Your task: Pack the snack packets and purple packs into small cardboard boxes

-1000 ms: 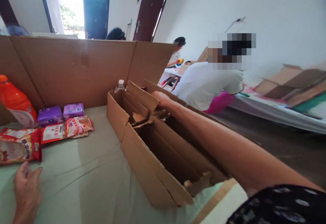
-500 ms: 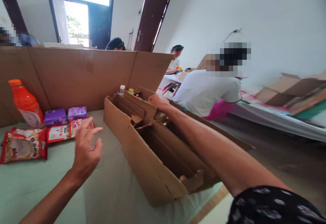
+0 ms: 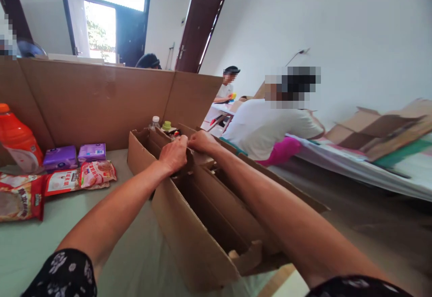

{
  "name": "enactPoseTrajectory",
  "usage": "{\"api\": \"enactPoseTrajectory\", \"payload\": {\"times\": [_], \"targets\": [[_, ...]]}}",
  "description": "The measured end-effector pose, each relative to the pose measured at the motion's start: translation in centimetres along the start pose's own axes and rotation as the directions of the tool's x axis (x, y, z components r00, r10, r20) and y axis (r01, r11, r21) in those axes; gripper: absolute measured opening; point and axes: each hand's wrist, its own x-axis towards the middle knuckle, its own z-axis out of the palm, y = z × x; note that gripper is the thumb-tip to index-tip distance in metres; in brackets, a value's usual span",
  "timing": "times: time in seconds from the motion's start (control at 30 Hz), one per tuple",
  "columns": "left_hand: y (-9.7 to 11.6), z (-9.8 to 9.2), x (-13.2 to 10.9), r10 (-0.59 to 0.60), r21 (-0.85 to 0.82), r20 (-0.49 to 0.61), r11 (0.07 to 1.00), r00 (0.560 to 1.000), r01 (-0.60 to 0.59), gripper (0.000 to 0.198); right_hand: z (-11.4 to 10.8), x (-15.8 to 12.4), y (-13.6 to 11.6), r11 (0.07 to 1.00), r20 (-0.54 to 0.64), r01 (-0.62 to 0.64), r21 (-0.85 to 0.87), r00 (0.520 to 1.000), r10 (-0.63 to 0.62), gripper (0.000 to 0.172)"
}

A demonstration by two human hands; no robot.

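A long cardboard box [image 3: 189, 238] with several compartments stands at the table's right side. Both hands meet over its middle, at the top of a cardboard divider [image 3: 190, 163]. My left hand [image 3: 173, 155] has its fingers closed on the divider's edge, with the fingertips partly hidden. Right beside it, my right hand [image 3: 203, 143] pinches the same edge, its fingers curled. Just beyond the hands, a clear bottle with a white cap [image 3: 155, 120] and a green-capped container [image 3: 166, 125] show at the box's far end.
Left on the pale cloth are an orange bottle [image 3: 18, 141], purple tissue packs [image 3: 60, 157] and red snack bags [image 3: 97, 173]. A tall cardboard panel [image 3: 101, 101] stands behind them. A person in white [image 3: 259, 121] sits beyond the box's right side, near another table.
My left hand has moved from open above the table, right and forward, to the box's divider. My right hand stays there. The view has shifted slightly right.
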Motion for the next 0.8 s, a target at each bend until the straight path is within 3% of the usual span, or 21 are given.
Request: {"api": "enactPoseTrajectory", "payload": {"times": [0.13, 0.23, 0.33, 0.43, 0.53, 0.63, 0.67, 0.73, 0.8], "targets": [[-0.7, -0.1, 0.4, -0.017, 0.127, 0.056, 0.992, 0.998, 0.009, 0.033, -1.2, -0.6, 0.6, 0.985, -0.160, -0.002, 0.175, 0.987, 0.031, 0.016], [-0.6, -0.2, 1.0, 0.005, 0.186, 0.099, 0.982, 0.995, -0.023, 0.034, -3.2, -1.1, 0.6, 0.960, -0.329, 0.043, 0.277, 0.943, 0.053, 0.018], [0.2, -0.4, 1.0, 0.029, 0.211, 0.117, 0.976, 0.993, -0.054, 0.031, -5.7, -2.7, 0.0, 0.923, -0.525, 0.146, 0.357, 0.848, 0.069, 0.016], [1.8, -1.2, -1.0, 0.055, 0.212, 0.088, 0.975, 0.995, -0.073, 0.024, -8.0, -5.6, -1.3, 0.873, -0.688, 0.270, 0.407, 0.719, 0.099, 0.013], [2.6, -2.8, -5.6, 0.104, 0.197, 0.030, 0.974, 0.994, -0.107, 0.030, -9.7, -8.6, -3.1, 0.801, -0.747, 0.378, 0.464, 0.653, 0.125, 0.014], [1.5, -4.3, -13.2, 0.198, 0.145, -0.106, 0.973, 0.975, -0.182, 0.022, -10.3, -10.6, -5.5, 0.718, -0.696, 0.466, 0.517, 0.717, 0.036, 0.011], [0.7, -4.8, -16.1, 0.199, 0.122, -0.209, 0.977, 0.957, -0.177, 0.018, -10.1, -11.0, -6.7, 0.705, -0.665, 0.497, 0.507, 0.745, -0.047, 0.011], [-1.4, -5.6, -22.2, 0.082, 0.112, -0.390, 0.993, 0.917, -0.041, 0.015, -8.9, -11.5, -9.5, 0.680, -0.573, 0.584, 0.443, 0.768, -0.287, 0.011], [-3.8, -6.5, -27.7, -0.026, 0.114, -0.473, 0.989, 0.880, 0.091, 0.016, -6.6, -11.7, -13.1, 0.615, -0.408, 0.680, 0.399, 0.733, -0.544, 0.013]]}}
